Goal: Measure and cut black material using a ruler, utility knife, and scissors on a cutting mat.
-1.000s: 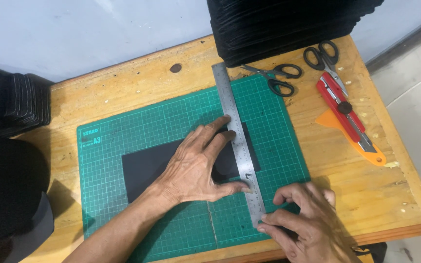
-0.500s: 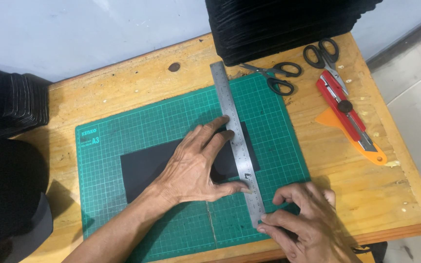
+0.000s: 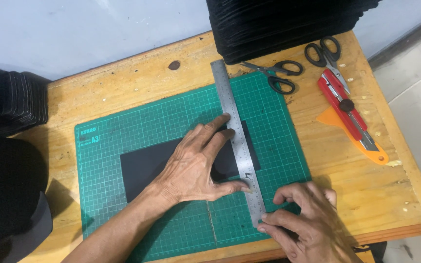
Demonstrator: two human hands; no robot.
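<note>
Hands (image 3: 196, 163) on steel ruler (image 3: 235, 141)

I see a brushed steel ruler (image 3: 235, 141), dull silver with a fine engraved scale, under my left hand (image 3: 196, 165). The cutting mat (image 3: 123, 131) beneath is matt green rubbery plastic, lightly scuffed. The black sheet (image 3: 147, 165) on it looks matt, like card or thin leather; which, I cannot tell. At 2 o'clock, the knife (image 3: 349, 117) has a glossy red plastic body. The scissors (image 3: 278, 78) have smooth black plastic handles. The table (image 3: 347, 175) is varnished yellow wood, pitted and knotted.
</note>
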